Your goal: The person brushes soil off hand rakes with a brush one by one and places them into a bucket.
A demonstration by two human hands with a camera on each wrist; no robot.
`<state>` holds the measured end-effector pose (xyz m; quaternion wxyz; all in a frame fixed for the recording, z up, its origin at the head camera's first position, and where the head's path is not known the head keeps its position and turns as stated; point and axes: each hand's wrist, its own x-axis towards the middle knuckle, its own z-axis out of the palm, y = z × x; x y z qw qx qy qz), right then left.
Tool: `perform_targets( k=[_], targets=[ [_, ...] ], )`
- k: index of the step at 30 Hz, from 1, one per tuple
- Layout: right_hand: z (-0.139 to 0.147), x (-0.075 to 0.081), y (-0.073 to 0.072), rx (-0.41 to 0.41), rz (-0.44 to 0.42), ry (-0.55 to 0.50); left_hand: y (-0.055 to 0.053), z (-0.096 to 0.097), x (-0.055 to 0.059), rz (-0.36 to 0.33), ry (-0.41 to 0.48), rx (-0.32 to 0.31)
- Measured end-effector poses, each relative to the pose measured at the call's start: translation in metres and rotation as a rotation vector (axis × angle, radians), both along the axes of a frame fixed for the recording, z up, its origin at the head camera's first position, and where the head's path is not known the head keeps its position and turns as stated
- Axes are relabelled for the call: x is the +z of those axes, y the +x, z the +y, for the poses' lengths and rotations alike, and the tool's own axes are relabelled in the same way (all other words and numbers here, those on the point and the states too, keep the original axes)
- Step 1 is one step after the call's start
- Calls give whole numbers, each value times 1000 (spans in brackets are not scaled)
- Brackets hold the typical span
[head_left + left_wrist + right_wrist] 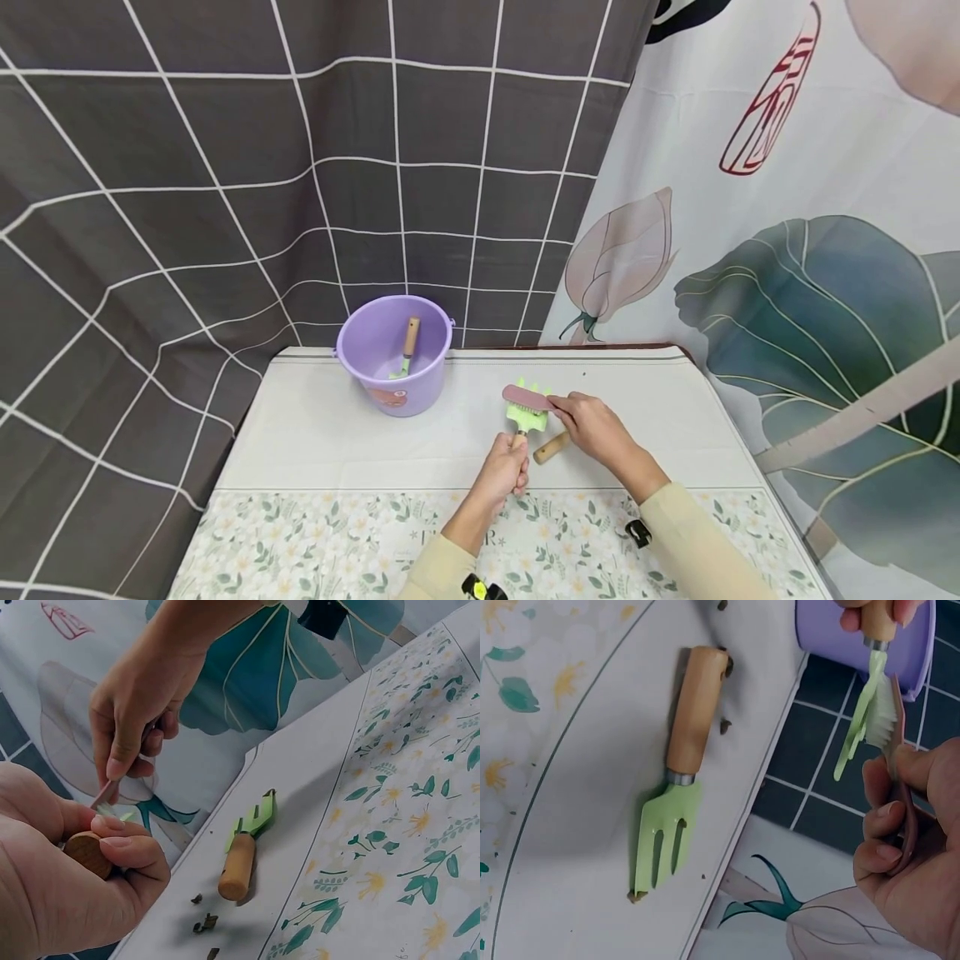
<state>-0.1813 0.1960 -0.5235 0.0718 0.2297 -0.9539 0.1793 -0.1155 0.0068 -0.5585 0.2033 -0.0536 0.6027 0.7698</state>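
Note:
My left hand (501, 471) grips the wooden handle (88, 853) of a small light-green garden rake (528, 419), its tines pointing away from me. In my right hand (600, 429) is a pink brush (527, 397), pinched by its handle. The brush's white bristles (881, 716) lie against the rake's green head, as the right wrist view shows. Below the hands, a green garden fork (694, 712) with a wooden handle lies on the table. From the head view, my right hand and the rake hide most of that fork.
A purple bucket (431, 396) stands at the table's back left, with another wooden-handled green tool (411, 336) leaning inside. Dark crumbs (206, 922) are scattered near the fork on the white tablecloth (300, 433). Grey checked and floral curtains hang behind.

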Motion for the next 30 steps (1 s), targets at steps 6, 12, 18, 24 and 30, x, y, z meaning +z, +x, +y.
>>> perform_targets(
  k=[6,12,18,24,30],
  targets=[
    [2,0,-11,-35,-5,41,1,1,0,7,0,-7],
    [6,2,-20,-64,5,47,1,1,-1,3,15,-18],
    [11,5,-21,-78,13,-20,-1,1,0,-20,56,-21],
    [11,6,-7,5,-43,-89,-1,-1,1,-29,88,-8],
    [11,3,9,117,-84,-114,-1,-3,2,-32,107,-3]
  ],
)
